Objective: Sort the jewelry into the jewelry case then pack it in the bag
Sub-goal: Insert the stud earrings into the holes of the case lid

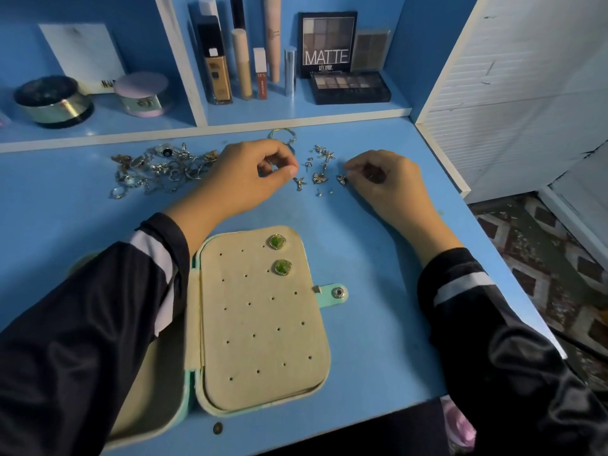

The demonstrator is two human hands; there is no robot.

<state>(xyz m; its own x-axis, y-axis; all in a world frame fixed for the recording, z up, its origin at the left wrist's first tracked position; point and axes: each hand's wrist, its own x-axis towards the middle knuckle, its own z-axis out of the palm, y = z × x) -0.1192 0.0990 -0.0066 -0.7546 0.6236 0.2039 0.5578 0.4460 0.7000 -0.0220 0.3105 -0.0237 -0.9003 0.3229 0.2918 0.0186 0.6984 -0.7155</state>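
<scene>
An open mint-green jewelry case (263,324) lies on the blue desk near the front edge, its beige perforated panel facing up. Two green stud earrings (279,255) sit in the panel's upper right holes. A heap of silver jewelry (158,169) lies at the back left, and small loose earrings (317,172) are scattered at the back centre. My left hand (253,172) has its fingers curled, thumb and fingertips pinched together above a small star piece (300,183). My right hand (378,176) pinches a small butterfly-like earring (342,179) at its fingertips. No bag is in view.
Shelf cubbies behind the desk hold powder jars (54,100), makeup bottles (243,60) and eyeshadow palettes (350,87). A gold bangle (283,134) lies near the shelf edge. The desk's right edge drops to a patterned floor (543,258). A small dark coin-like object (217,428) sits by the front edge.
</scene>
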